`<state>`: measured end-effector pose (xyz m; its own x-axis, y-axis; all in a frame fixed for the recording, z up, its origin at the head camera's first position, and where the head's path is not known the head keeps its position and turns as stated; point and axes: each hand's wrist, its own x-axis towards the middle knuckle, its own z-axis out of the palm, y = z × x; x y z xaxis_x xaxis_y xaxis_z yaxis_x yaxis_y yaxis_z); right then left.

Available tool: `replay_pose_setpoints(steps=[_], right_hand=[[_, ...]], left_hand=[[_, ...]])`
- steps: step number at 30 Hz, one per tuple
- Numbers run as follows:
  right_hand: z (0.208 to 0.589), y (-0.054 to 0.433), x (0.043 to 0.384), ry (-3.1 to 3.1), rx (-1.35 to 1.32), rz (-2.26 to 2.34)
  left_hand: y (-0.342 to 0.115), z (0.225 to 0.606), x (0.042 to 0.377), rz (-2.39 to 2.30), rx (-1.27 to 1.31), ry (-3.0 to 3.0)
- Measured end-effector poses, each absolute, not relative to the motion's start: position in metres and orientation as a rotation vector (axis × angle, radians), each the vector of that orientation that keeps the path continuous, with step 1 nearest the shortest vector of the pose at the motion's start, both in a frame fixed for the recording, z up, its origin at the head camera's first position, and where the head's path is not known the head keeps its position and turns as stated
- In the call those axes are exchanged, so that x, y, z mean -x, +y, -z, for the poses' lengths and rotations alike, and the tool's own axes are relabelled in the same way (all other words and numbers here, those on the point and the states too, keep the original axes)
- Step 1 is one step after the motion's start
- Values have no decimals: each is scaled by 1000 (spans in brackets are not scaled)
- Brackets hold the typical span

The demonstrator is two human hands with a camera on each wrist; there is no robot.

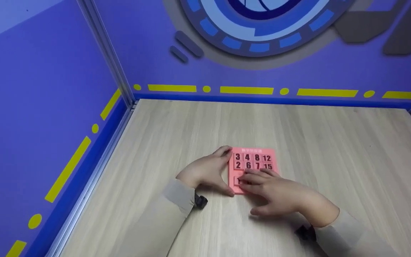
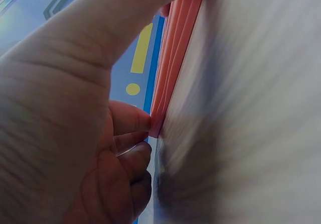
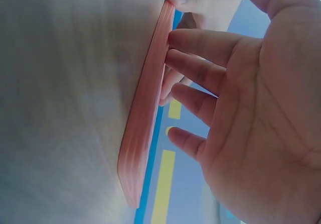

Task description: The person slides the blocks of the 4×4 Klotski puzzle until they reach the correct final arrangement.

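A pink number slide puzzle (image 1: 257, 150) lies flat on the table, its top rows reading 3, 4, 8, 12 and 2, 6, 7, 15. My left hand (image 1: 205, 172) grips its left side, thumb at the near corner and forefinger at the far one. In the left wrist view the forefinger meets the end of the puzzle's edge (image 2: 173, 63). Fingers of my right hand (image 1: 280, 192) reach over the lower rows, tips on the tiles, thumb held apart. They look nearly straight in the right wrist view. A tile (image 1: 237, 181) starting with 1 shows at lower left, below a bare slot; other lower tiles are hidden.
The wood-grain table (image 1: 177, 132) meets a purple back wall (image 1: 148, 64) and a left wall (image 1: 48, 107), both with yellow dashes. A metal post (image 1: 109, 53) stands in the corner. Dark wrist mounts (image 1: 201, 202) sit by both sleeves.
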<state>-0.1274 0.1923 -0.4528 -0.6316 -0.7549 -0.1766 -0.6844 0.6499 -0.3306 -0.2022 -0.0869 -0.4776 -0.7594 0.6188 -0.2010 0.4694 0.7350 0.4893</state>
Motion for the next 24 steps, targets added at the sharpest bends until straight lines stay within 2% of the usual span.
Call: replay_pose_setpoints(steps=[15,24], right_hand=[[465,203,138,2530,1042,404],[455,210,135,2514,1057,460]], left_hand=[[-87,479,202,-576,-867,2583],[-88,480,202,-596,-873,2578]])
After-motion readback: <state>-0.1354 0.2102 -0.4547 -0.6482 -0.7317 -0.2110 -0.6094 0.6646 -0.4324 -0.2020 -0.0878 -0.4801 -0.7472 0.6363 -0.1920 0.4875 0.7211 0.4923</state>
